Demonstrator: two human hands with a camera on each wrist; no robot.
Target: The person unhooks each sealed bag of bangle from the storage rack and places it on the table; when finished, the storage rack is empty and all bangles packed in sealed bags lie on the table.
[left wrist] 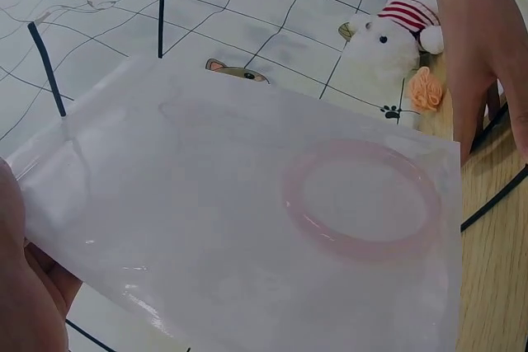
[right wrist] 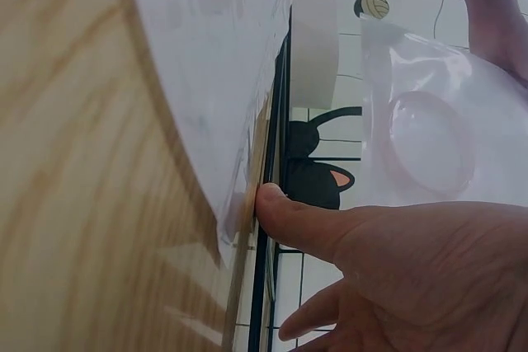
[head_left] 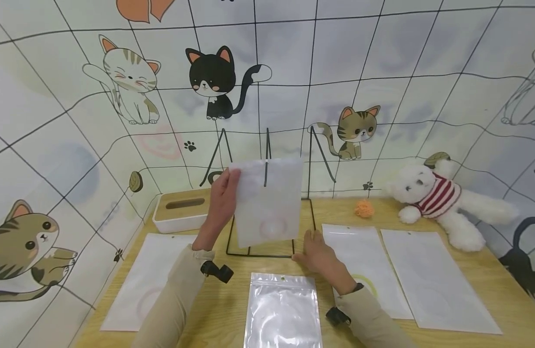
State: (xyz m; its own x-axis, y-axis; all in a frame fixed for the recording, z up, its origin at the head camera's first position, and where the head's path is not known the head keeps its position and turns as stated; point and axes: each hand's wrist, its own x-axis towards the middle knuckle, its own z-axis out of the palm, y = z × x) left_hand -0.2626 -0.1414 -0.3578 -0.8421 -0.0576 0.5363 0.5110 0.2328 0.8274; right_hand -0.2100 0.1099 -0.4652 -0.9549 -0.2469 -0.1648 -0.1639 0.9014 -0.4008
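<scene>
In the head view my left hand (head_left: 224, 193) grips the upper left edge of a translucent white pouch (head_left: 267, 208). A pink ring (left wrist: 363, 199) shows inside the pouch. The pouch is at the middle hook of a black wire display rack (head_left: 312, 212), and one hook prong (head_left: 266, 174) passes in front of it near its top. My right hand (head_left: 318, 253) rests at the rack base's front right corner. In the right wrist view its thumb touches the black base bar with fairly straight fingers. A silvery zip pouch (head_left: 282, 309) lies in front of the rack.
White pouches lie flat on the wooden table: one (head_left: 141, 285) at left, two (head_left: 354, 256) (head_left: 441, 280) at right. A tissue box (head_left: 180, 220) stands back left. An orange ball (head_left: 364, 209) and a white teddy bear (head_left: 439, 193) are back right, by a cat-print backdrop.
</scene>
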